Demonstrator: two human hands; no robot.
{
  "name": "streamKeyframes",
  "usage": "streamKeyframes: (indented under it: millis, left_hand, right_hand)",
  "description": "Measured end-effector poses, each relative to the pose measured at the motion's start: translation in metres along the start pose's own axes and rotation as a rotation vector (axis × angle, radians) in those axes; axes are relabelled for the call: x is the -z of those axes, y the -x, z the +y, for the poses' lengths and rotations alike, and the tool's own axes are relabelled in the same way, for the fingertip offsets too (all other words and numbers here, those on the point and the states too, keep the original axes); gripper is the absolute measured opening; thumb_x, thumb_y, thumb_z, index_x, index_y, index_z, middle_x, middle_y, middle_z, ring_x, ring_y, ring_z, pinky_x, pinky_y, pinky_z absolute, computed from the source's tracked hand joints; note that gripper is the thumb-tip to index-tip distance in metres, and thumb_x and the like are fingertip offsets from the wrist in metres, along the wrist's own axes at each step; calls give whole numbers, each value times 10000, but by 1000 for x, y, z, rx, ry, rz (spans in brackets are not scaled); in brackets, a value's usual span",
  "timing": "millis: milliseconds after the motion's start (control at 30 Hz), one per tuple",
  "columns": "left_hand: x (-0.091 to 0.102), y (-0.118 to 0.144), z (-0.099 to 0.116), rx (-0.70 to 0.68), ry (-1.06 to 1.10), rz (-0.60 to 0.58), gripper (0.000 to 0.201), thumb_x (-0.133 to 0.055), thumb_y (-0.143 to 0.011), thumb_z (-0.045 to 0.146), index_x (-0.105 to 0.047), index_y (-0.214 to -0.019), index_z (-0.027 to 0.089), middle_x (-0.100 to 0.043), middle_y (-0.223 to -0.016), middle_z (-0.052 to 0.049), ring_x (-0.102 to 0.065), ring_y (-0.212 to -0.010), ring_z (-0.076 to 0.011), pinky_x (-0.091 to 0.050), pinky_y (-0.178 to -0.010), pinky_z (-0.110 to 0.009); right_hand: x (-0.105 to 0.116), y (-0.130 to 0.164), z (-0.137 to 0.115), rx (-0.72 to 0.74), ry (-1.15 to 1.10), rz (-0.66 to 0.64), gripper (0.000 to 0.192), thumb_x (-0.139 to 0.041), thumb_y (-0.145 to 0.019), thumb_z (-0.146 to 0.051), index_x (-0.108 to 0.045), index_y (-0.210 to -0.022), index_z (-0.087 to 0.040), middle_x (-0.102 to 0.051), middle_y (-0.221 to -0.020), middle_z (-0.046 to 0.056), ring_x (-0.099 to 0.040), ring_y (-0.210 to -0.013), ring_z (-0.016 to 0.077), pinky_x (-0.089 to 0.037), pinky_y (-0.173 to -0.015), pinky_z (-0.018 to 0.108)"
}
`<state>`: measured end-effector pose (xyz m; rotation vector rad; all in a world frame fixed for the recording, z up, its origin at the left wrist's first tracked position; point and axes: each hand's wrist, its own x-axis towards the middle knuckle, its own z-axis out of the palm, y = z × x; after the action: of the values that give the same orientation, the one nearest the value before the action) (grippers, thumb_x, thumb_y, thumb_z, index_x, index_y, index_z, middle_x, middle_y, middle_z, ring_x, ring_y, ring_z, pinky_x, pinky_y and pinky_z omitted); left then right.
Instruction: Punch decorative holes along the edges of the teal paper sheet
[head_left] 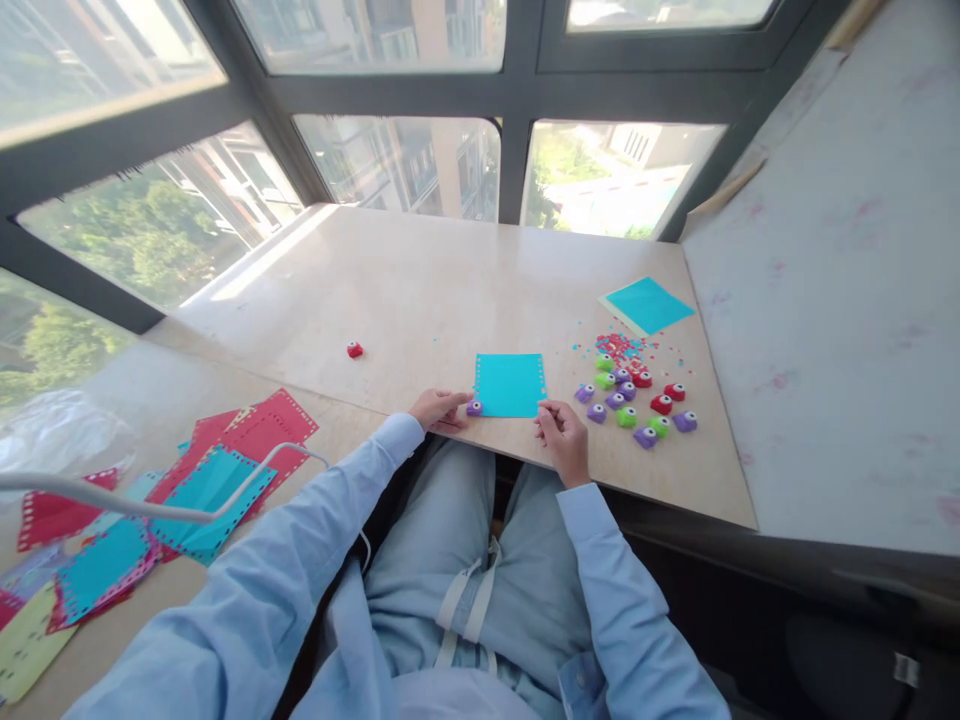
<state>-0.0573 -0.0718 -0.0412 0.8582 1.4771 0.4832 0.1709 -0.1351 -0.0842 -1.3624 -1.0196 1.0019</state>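
A blue sheet of paper (509, 385) lies near the table's front edge, with punched holes along its left and right sides. My left hand (441, 410) is closed on a small purple craft punch (475, 408) at the sheet's lower left corner. My right hand (564, 438) pinches the lower right corner of the sheet between thumb and fingers. To the right of the sheet lie several purple, green and red craft punches (627, 417), each with a white eye-like button. One red craft punch (355, 350) sits apart, to the left of the sheet.
Red and blue paper bits (621, 347) lie scattered behind the punches. A blue sheet rests on a pale one (649, 305) at the back right. Punched red and blue sheets (214, 495) are piled at left, beneath a white cable (172, 513). A wall (832, 300) bounds the right side.
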Motion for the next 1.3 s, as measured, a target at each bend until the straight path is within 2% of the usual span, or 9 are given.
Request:
streamKeyframes:
  millis: [100, 200, 333, 400, 600, 800, 900, 1133, 1300]
  left_hand:
    - [-4, 5, -15, -199, 4, 95, 485, -778, -609, 518, -539, -855, 176, -567, -608, 44, -635, -573, -139, -512, -557, -259]
    - [-6, 2, -28, -414, -163, 137, 596, -777, -643, 441, -541, -1134, 201, -562, -706, 48, -561, -524, -94, -481, -538, -238]
    - [-9, -8, -33, -641, -533, 224, 335, -750, -676, 307, -680, -995, 235, -563, -761, 16, -556, -705, -124, -468, -670, -241]
    - [-11, -11, -32, -692, -558, 238, 262, -742, -683, 314, -708, -929, 230, -565, -776, 5, -538, -707, -127, -459, -671, -243]
    - [-7, -11, -29, -772, -262, 200, 399, -686, -733, 466, -683, -1041, 213, -583, -969, -28, -460, -518, -58, -429, -516, -232]
    - [2, -21, -31, -746, -543, 239, 302, -715, -721, 381, -710, -980, 226, -634, -907, -29, -558, -661, -123, -452, -659, -244]
    - [1, -23, -30, -729, -552, 236, 377, -711, -726, 418, -682, -1050, 227, -658, -938, -27, -569, -684, -137, -448, -675, -250]
    - [-2, -17, -31, -773, -566, 276, 350, -700, -748, 435, -685, -1034, 233, -654, -1000, -18, -519, -559, -90, -426, -640, -249]
    - [-6, -18, -32, -767, -645, 296, 329, -665, -778, 461, -694, -1049, 276, -654, -1050, -16, -563, -631, -115, -415, -638, -251]
  right_hand:
    - [-1, -1, -1, 11, 3, -6, 317, -589, -805, -435, -621, -946, -153, -621, -695, 2, -548, -496, 102, -410, -393, 196]
    - [-1, -1, -1, 28, 21, -8, 328, -586, -798, -447, -621, -941, -153, -623, -689, 0, -551, -496, 104, -415, -397, 200]
    - [0, -1, 1, 49, 39, -1, 337, -589, -793, -459, -624, -935, -156, -623, -686, 1, -558, -500, 109, -418, -394, 202]
    - [0, -1, 2, 55, 43, 6, 341, -593, -793, -464, -624, -933, -155, -621, -687, 1, -561, -505, 110, -420, -393, 199]
    - [-1, -1, 3, 51, 52, 23, 334, -598, -800, -458, -620, -930, -151, -617, -698, 1, -559, -498, 103, -417, -391, 193]
    - [-2, -1, 3, 69, 51, 56, 321, -596, -800, -451, -620, -916, -153, -618, -685, 2, -556, -496, 102, -408, -382, 188]
    - [-2, -1, 3, 65, 43, 65, 310, -600, -797, -442, -613, -906, -153, -615, -680, 1, -548, -486, 99, -409, -377, 186]
    - [-2, 0, 3, 67, 43, 71, 307, -606, -801, -440, -616, -909, -153, -617, -684, 5, -557, -503, 101, -413, -384, 182]
    - [-3, 0, 3, 50, 51, 74, 309, -602, -808, -443, -609, -917, -154, -614, -698, 4, -553, -503, 102, -413, -390, 189]
